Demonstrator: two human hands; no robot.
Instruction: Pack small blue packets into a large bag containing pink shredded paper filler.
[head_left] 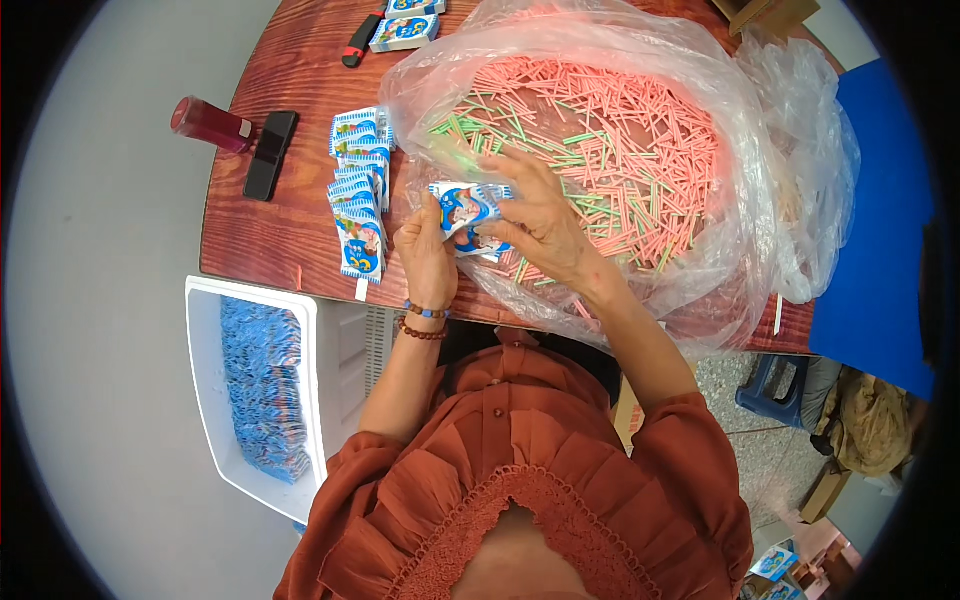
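In front of my body, my left hand (pixel 428 250) pinches the left edge of a small blue-and-white packet (pixel 464 206). My right hand (pixel 545 220) has its thumb and fingers on the right side of the packets. A second such packet (pixel 482 243) shows just below the first, partly hidden by my fingers. Both hands are over the near left rim of a large clear plastic bag (pixel 430 90), spread wide on the table. Inside it lie heaps of short thin pink sticks (pixel 640 130), with some green sticks (pixel 470 128) among them.
An overlapping row of packets (pixel 360 215) lies left of the bag on the wooden table (pixel 300 70). Beyond are a phone (pixel 270 155), a dark red bottle (pixel 210 124), a box cutter (pixel 360 42) and small boxes (pixel 405 32). A white bin (pixel 312 370) full of packets stands lower left.
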